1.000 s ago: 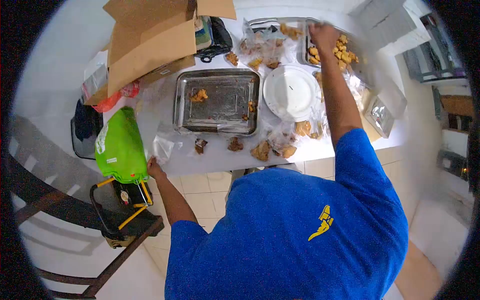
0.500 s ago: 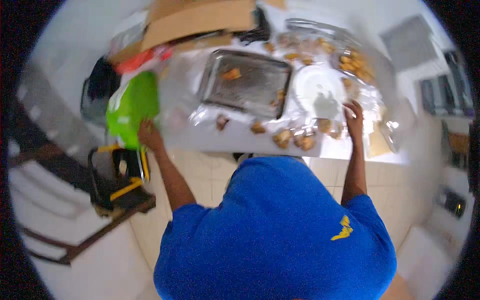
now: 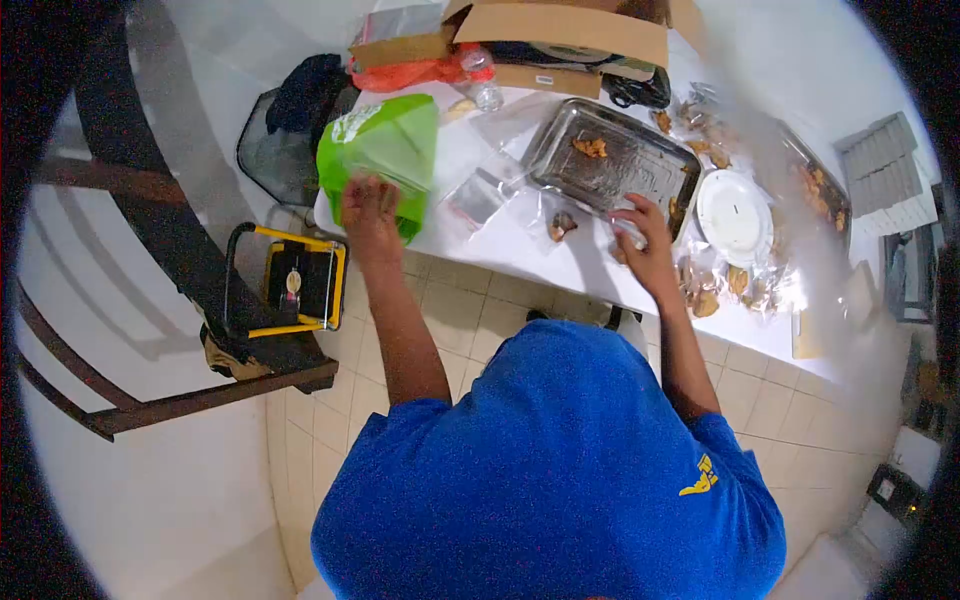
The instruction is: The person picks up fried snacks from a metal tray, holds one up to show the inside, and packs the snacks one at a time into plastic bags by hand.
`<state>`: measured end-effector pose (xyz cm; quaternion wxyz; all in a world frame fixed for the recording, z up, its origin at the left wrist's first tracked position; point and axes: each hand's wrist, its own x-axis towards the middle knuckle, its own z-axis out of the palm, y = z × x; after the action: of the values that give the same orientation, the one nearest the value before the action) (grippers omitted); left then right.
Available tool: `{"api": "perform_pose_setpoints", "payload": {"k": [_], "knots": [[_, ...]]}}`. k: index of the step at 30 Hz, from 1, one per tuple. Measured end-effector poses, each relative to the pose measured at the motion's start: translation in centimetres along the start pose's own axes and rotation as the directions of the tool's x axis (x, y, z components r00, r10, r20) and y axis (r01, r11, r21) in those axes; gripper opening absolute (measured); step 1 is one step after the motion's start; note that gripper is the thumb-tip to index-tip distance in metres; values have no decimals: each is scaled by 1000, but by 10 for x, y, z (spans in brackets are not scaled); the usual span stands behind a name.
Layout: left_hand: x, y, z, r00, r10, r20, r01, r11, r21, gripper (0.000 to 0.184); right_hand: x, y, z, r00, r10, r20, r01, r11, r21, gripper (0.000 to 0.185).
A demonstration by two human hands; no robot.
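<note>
My left hand (image 3: pixel 371 215) lies over the lower part of a bright green bag (image 3: pixel 405 130) at the table's left end, its slightly blurred fingers reaching onto the bag. Near the front edge of a dark metal tray (image 3: pixel 625 155), my right hand (image 3: pixel 650 245) has bent fingers around a small whitish, see-through thing that I cannot make out. One brown fried-looking food piece (image 3: pixel 590 148) sits in the tray. A darker piece in clear plastic (image 3: pixel 562 226) is on the table, left of my right hand. Clear plastic bags (image 3: pixel 475 197) lie between the green bag and tray.
A white plate (image 3: pixel 735 213) stands right of the tray, with bagged food pieces (image 3: pixel 705 300) in front. Behind are a cardboard box (image 3: pixel 560 35), a clear bottle (image 3: pixel 482 80) and a red bag (image 3: pixel 410 74). A yellow-black folding step (image 3: pixel 290 285) stands left, beside a dark wooden railing (image 3: pixel 230 385).
The view has turned left, so the table appears shifted right. My right hand has gone from beside the plate to the tray's front edge. My left hand has moved further over the green bag.
</note>
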<state>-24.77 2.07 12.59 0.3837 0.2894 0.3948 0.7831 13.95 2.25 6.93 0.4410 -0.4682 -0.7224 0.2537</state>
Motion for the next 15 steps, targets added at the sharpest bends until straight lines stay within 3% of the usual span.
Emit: {"api": "perform_pose_setpoints", "payload": {"k": [3, 4, 5, 8, 9, 11, 12, 15], "knots": [[-27, -14, -10, 972, -230, -42, 228, 973, -48, 27, 11, -51, 45, 993, -7, 117, -12, 988, 156, 22], [-40, -19, -16, 959, -282, -36, 281, 960, -20, 24, 17, -60, 62, 986, -123, 116, 96, 971, 219, 26], [-52, -24, -21, 942, -335, -34, 336, 942, 6, 22, 14, -72, 71, 981, -40, 188, -16, 957, 288, 30], [-94, -39, -25, 913, -407, 29, 395, 899, 191, 16, 10, -99, 87, 959, -30, 281, -34, 975, 222, 36], [-106, -41, -23, 911, -412, 17, 401, 895, 192, 15, 8, -102, 91, 958, -55, 282, -13, 973, 231, 36], [-130, -37, -15, 905, -424, -12, 418, 886, 199, 14, -1, -103, 96, 934, 21, 357, -128, 951, 280, 35], [-139, -39, -14, 907, -420, -38, 421, 900, 114, 17, -3, -102, 97, 919, 52, 392, -181, 937, 300, 34], [-156, -52, -25, 925, -375, 64, 354, 909, 221, 22, -6, -102, 102, 956, -64, 287, -4, 973, 230, 30]]}}
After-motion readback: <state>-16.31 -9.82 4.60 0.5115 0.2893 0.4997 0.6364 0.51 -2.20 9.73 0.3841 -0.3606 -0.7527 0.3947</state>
